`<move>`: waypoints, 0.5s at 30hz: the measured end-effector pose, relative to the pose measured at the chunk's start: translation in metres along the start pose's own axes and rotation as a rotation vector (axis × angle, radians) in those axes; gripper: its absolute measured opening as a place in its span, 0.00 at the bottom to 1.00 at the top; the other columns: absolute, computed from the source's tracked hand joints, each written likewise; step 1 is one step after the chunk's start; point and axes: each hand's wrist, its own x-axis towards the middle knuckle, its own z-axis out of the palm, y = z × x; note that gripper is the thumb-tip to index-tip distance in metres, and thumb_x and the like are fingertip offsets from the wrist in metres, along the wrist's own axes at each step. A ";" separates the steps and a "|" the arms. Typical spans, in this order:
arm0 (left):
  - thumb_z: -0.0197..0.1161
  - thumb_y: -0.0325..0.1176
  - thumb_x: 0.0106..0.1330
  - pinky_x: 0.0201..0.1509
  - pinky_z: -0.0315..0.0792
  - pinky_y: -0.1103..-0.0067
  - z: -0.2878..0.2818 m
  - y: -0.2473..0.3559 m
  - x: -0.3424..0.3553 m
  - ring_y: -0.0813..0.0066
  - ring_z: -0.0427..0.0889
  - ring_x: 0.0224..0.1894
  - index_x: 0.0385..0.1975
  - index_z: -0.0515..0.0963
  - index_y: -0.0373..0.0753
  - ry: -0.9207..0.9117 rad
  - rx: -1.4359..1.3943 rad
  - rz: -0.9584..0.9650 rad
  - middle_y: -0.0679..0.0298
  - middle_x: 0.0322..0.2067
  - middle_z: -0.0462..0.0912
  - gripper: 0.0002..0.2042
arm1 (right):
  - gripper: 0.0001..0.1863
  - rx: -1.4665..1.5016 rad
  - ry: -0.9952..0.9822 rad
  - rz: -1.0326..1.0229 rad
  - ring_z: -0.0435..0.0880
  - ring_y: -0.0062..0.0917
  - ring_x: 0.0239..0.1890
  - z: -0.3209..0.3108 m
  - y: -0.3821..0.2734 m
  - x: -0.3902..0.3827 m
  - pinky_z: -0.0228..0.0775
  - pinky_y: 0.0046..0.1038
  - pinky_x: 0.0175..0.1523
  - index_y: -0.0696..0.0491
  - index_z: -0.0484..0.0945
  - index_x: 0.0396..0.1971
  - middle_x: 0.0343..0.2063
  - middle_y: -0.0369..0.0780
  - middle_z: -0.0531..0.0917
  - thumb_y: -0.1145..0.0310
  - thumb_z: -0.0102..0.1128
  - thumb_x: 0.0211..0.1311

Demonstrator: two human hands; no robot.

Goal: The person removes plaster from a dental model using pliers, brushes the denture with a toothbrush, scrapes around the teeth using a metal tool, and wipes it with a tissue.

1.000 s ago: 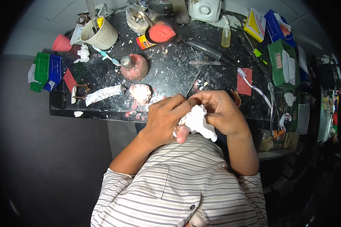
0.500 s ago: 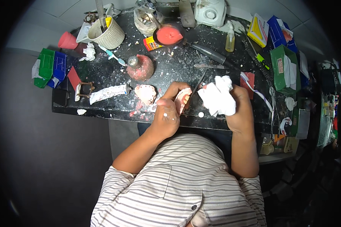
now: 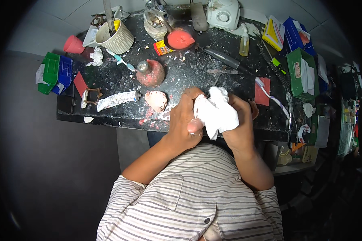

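My left hand point(image 3: 183, 120) is closed around a pink denture piece with teeth, now mostly hidden behind a crumpled white tissue point(image 3: 221, 114). My right hand point(image 3: 240, 127) grips that tissue and presses it against the piece, close to the desk's front edge. The left thumb points toward me beside the tissue. Left of my hands lies a pale pink dental cast point(image 3: 156, 101). A wax-spattered spirit lamp point(image 3: 151, 74) with a metal cap stands behind the cast. Just beyond my right hand, a pinkish arch-shaped piece point(image 3: 254, 109) is partly covered by the hand.
Left on the black desk point(image 3: 108, 114) are a squeezed tube point(image 3: 117, 100) and a small articulator point(image 3: 93, 97). Farther back stand a woven cup point(image 3: 116, 39) and a pan of pink wax point(image 3: 180, 39). At right lie a toothbrush point(image 3: 271, 96), a red wax sheet point(image 3: 262, 91) and a green box point(image 3: 301, 76).
My right hand has moved left with the tissue, from apart to against the denture piece. The tissue now covers most of the piece that showed before.
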 end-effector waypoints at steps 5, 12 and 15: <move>0.61 0.43 0.66 0.34 0.73 0.65 -0.001 -0.001 0.000 0.50 0.80 0.34 0.50 0.67 0.32 0.063 0.189 0.092 0.52 0.39 0.75 0.22 | 0.14 0.111 0.019 0.082 0.85 0.18 0.42 0.007 -0.004 -0.002 0.76 0.24 0.49 0.62 0.81 0.44 0.37 0.38 0.87 0.81 0.67 0.56; 0.73 0.37 0.53 0.37 0.73 0.64 -0.004 0.002 -0.002 0.51 0.80 0.36 0.54 0.65 0.31 0.068 0.357 0.176 0.51 0.43 0.75 0.31 | 0.15 -0.348 0.030 -0.109 0.86 0.21 0.41 0.014 -0.002 -0.007 0.76 0.25 0.46 0.60 0.81 0.45 0.36 0.40 0.87 0.78 0.66 0.56; 0.73 0.39 0.53 0.37 0.72 0.63 -0.002 0.003 -0.003 0.51 0.79 0.38 0.54 0.65 0.32 0.070 0.384 0.098 0.51 0.45 0.74 0.32 | 0.11 -0.227 0.043 -0.062 0.87 0.25 0.37 0.016 -0.007 -0.004 0.76 0.28 0.42 0.60 0.82 0.41 0.33 0.43 0.87 0.78 0.63 0.56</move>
